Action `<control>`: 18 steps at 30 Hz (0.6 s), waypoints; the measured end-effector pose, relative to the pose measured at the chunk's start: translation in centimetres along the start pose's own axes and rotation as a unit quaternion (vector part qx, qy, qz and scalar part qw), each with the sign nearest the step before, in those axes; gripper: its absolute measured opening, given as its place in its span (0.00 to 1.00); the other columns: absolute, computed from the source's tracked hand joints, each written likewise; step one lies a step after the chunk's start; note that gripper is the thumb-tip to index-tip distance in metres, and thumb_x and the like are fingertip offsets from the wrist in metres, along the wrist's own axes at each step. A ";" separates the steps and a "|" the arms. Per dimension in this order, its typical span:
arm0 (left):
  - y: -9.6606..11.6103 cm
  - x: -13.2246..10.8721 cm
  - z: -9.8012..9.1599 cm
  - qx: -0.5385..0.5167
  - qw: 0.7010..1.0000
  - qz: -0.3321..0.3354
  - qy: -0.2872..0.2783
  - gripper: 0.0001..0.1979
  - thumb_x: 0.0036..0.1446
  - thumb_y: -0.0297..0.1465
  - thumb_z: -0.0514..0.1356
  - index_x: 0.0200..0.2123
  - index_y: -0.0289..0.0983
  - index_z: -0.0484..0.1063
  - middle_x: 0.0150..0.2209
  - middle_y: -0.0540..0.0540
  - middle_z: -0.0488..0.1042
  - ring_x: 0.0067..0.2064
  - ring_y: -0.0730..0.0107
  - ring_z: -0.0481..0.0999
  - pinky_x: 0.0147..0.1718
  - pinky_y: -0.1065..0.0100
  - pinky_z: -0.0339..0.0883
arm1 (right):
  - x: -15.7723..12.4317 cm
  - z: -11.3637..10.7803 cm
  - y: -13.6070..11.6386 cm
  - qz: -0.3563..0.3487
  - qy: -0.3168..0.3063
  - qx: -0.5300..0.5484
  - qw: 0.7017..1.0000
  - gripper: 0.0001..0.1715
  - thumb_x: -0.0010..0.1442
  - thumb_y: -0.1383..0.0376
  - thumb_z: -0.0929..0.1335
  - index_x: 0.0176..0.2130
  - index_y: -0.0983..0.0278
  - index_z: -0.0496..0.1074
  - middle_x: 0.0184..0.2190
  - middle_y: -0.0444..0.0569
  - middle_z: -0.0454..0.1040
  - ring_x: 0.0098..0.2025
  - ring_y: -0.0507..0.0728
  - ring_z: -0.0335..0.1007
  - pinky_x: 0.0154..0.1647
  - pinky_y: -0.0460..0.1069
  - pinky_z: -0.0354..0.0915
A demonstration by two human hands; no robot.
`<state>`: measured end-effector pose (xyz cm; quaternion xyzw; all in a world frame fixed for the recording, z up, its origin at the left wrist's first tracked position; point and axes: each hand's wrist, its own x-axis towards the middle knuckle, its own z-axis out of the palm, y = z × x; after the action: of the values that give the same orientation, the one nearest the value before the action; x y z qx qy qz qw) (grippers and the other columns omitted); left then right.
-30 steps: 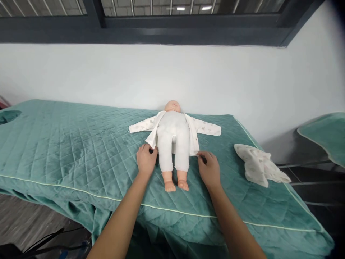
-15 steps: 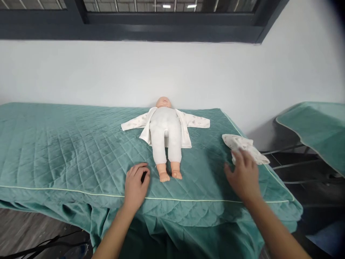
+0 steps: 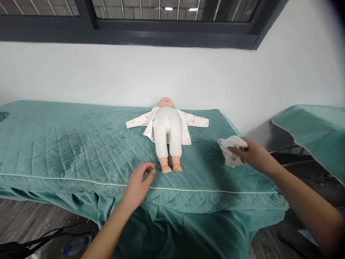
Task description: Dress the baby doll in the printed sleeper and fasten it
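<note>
A baby doll (image 3: 167, 124) lies on its back on the green quilted bed cover (image 3: 81, 144), head by the wall and feet toward me. Its body is white, and an open white printed baby jacket (image 3: 198, 121) spreads around it, sleeves out to both sides. My right hand (image 3: 246, 153) grips a bunched white printed baby garment (image 3: 231, 149) at the right end of the bed; its exact kind is hidden by the folds. My left hand (image 3: 141, 178) is near the doll's feet, fingers curved and apart from the thumb, holding nothing.
Behind the bed rises a white wall (image 3: 121, 72) with a dark window frame (image 3: 161, 34) above. Another green-covered surface (image 3: 315, 129) stands at the right. On the floor at lower left are a plastic bottle (image 3: 77, 246) and black cables (image 3: 45, 235).
My right hand has closed on the garment and shifted it slightly left, bunching it. My left hand has moved a little right. The view has shifted slightly.
</note>
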<state>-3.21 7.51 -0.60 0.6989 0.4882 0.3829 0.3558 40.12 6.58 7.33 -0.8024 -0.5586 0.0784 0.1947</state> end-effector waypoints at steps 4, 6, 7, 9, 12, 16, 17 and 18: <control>5.6 2.7 -2.1 0.002 0.998 0.060 -0.010 0.11 0.65 0.36 0.57 0.46 0.40 0.74 0.44 0.46 0.79 0.45 0.65 0.78 0.50 0.61 0.72 | -1.9 -3.2 -9.3 -0.125 -0.092 0.118 0.981 0.25 0.59 0.43 0.70 0.30 0.60 0.64 0.22 0.40 0.61 0.22 0.50 0.56 0.22 0.47 0.50; 9.4 4.0 -2.9 0.002 0.991 0.131 -0.021 0.12 0.64 0.36 0.58 0.48 0.40 0.73 0.48 0.45 0.78 0.50 0.63 0.78 0.53 0.60 0.71 | -2.4 -4.6 -14.2 -0.193 -0.127 0.114 0.966 0.26 0.59 0.45 0.70 0.27 0.61 0.61 0.22 0.39 0.58 0.22 0.49 0.53 0.20 0.46 0.49; 11.3 4.6 -3.3 0.003 0.985 0.173 -0.019 0.14 0.64 0.36 0.59 0.51 0.40 0.72 0.52 0.44 0.76 0.54 0.62 0.76 0.56 0.58 0.70 | -2.6 -5.3 -16.5 -0.226 -0.151 0.110 0.956 0.25 0.59 0.47 0.71 0.26 0.61 0.61 0.23 0.40 0.59 0.23 0.49 0.53 0.20 0.45 0.50; 14.7 5.5 -4.0 0.002 0.970 0.241 -0.018 0.21 0.61 0.38 0.63 0.57 0.42 0.69 0.60 0.43 0.70 0.63 0.56 0.68 0.63 0.53 0.64 | -2.9 -6.8 -20.6 -0.291 -0.233 0.122 0.920 0.18 0.61 0.53 0.71 0.29 0.61 0.65 0.26 0.41 0.64 0.25 0.49 0.58 0.22 0.45 0.55; 17.6 6.0 -4.9 -0.019 0.967 0.256 -0.005 0.28 0.54 0.41 0.69 0.57 0.44 0.69 0.60 0.43 0.68 0.66 0.48 0.65 0.65 0.46 0.61 | -3.6 -8.9 -24.6 -0.336 -0.288 0.157 0.883 0.09 0.59 0.59 0.73 0.37 0.62 0.73 0.31 0.43 0.70 0.29 0.50 0.65 0.28 0.46 0.63; 17.9 5.3 -6.3 -0.030 0.975 0.214 0.044 0.27 0.53 0.41 0.69 0.55 0.43 0.70 0.55 0.44 0.71 0.59 0.49 0.71 0.58 0.49 0.69 | -4.9 -10.6 -26.0 -0.343 -0.309 0.241 0.854 0.15 0.58 0.63 0.73 0.46 0.62 0.75 0.37 0.46 0.76 0.35 0.54 0.73 0.37 0.50 0.71; 17.7 5.1 -6.6 -0.024 0.978 0.198 0.061 0.25 0.54 0.41 0.69 0.54 0.43 0.71 0.54 0.45 0.72 0.56 0.53 0.74 0.55 0.52 0.71 | -5.2 -10.7 -25.9 -0.346 -0.300 0.248 0.853 0.16 0.59 0.63 0.72 0.48 0.61 0.74 0.39 0.46 0.76 0.36 0.55 0.74 0.38 0.50 0.71; 17.5 4.9 -6.9 -0.022 0.981 0.179 0.077 0.23 0.54 0.40 0.69 0.52 0.43 0.72 0.51 0.46 0.74 0.51 0.57 0.76 0.51 0.56 0.73 | -5.5 -10.6 -25.7 -0.350 -0.285 0.249 0.857 0.18 0.59 0.64 0.72 0.49 0.60 0.74 0.41 0.46 0.77 0.37 0.55 0.74 0.38 0.50 0.71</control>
<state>-0.98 8.31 18.65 0.7356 0.3728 0.5033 0.2582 19.54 6.79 26.75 -0.4210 -0.7956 0.3668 0.2350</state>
